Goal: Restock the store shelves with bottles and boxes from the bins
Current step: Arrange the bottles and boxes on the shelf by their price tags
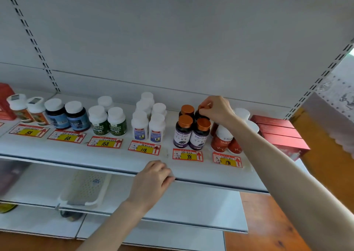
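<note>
**Right hand on a cap, left hand on the shelf lip**

Your right hand [216,108] reaches over the upper shelf [95,153] and pinches the copper cap [204,106] of the rear bottle [201,115]; thumb and fingers are closed on that cap from above. That bottle stands upright at the back right of a block of four purple bottles [183,133], close against its neighbours; the block sits behind the 98 tag [187,155]. Your left hand [153,176] is at the front lip of the same shelf, with its fingers curled over the edge; the two hands are well apart.

Just right of the block stand red bottles [220,142] with white caps, partly hidden by your forearm; beyond them lie stacked red boxes [281,133]. To the left run white bottles [148,125], green bottles [107,121] and blue bottles [67,117], each group behind its own price tag. On the lower shelf [191,202] a white basket [86,189] rests near the front edge; what it holds you cannot tell.
</note>
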Demonstrator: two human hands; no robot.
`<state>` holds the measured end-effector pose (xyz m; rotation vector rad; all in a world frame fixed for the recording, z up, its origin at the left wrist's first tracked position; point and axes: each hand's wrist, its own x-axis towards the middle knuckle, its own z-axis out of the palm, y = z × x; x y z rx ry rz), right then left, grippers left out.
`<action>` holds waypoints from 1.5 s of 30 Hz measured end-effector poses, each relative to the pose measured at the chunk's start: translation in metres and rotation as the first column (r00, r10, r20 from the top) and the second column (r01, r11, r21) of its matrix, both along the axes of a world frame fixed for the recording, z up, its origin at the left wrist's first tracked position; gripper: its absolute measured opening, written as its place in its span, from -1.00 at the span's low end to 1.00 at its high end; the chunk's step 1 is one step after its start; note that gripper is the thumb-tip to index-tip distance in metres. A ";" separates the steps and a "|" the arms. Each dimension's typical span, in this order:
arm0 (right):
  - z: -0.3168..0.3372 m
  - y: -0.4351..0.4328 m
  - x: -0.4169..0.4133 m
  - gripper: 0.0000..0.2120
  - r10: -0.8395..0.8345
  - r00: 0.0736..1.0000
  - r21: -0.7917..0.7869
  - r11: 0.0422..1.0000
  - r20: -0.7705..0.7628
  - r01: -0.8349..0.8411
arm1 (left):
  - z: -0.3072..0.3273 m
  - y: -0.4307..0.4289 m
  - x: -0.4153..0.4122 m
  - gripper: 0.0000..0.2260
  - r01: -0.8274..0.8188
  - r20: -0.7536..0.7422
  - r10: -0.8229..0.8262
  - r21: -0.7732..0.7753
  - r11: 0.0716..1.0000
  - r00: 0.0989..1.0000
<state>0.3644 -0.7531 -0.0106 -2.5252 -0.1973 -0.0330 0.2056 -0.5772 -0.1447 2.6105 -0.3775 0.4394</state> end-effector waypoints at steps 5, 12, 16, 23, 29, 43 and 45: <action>-0.007 0.002 -0.001 -0.80 -0.031 0.999 -0.028 0.999 -0.033 0.030 | 0.004 0.000 -0.004 -0.87 0.038 -0.010 -0.037 0.045 0.998 0.999; 0.011 0.018 -0.006 -0.76 -0.003 1.000 -0.143 0.990 -0.005 0.003 | 0.023 0.012 -0.006 -0.72 0.071 0.081 -0.076 0.067 0.995 0.994; 0.016 0.068 -0.018 -0.79 0.087 0.990 -0.034 0.996 0.109 -0.083 | 0.040 0.039 -0.016 -0.71 0.044 0.151 -0.054 0.070 0.997 0.987; 0.015 0.222 -0.066 -0.77 0.325 0.933 0.002 0.944 0.156 -0.329 | 0.049 0.155 -0.077 -0.75 -0.140 0.225 0.113 0.108 0.984 0.968; 0.006 0.384 -0.129 -0.77 0.539 0.814 -0.035 0.838 0.217 -0.545 | 0.032 0.293 -0.168 -0.72 -0.368 0.160 0.343 0.172 0.914 0.926; -0.059 0.676 -0.240 -0.78 0.868 0.495 -0.014 0.496 0.035 -0.868 | -0.015 0.497 -0.295 -0.65 -0.740 -0.025 0.764 0.229 0.632 0.645; -0.077 0.709 -0.237 -0.78 0.870 0.492 -0.024 0.491 -0.025 -0.871 | -0.023 0.529 -0.295 -0.65 -0.757 -0.024 0.778 0.215 0.617 0.627</action>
